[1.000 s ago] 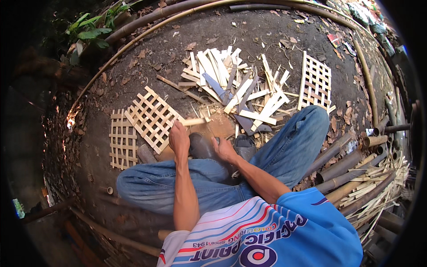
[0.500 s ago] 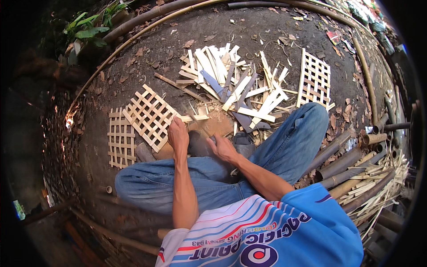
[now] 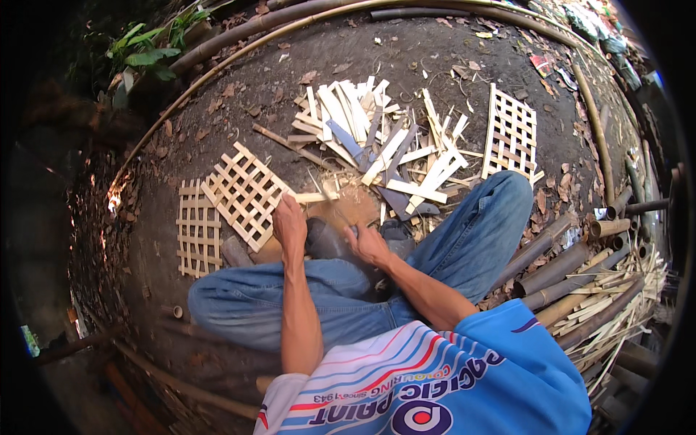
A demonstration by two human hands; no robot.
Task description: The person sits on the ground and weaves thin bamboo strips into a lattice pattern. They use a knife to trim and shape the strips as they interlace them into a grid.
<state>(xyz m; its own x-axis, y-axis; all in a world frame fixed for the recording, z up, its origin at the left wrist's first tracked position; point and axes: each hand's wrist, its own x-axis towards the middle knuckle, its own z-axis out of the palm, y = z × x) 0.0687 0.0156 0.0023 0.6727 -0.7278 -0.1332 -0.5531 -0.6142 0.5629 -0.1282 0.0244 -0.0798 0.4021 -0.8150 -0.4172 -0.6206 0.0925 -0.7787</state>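
Note:
My left hand [image 3: 290, 223] is closed on the edge of a woven bamboo lattice [image 3: 248, 194], which slants out to the left. A pale strip end [image 3: 317, 196] of it sticks out to the right, over a brown block [image 3: 354, 206]. My right hand [image 3: 367, 243] is wrapped round the dark handle of a thin-bladed tool [image 3: 328, 190]. Its narrow blade leans up and left, crossing the strip end. The blade is blurred, so saw or knife is unclear.
A second lattice [image 3: 198, 228] lies under the first, a third [image 3: 511, 134] at the right. Ahead is a heap of bamboo strips [image 3: 348, 105] with a blue-grey flat blade [image 3: 342, 136] among it. Bamboo poles [image 3: 554, 268] and thin slivers [image 3: 616, 304] are stacked at the right.
My right hand has shifted slightly down and right, and the blade has moved a little along the strip end. My left hand keeps its grip on the lattice.

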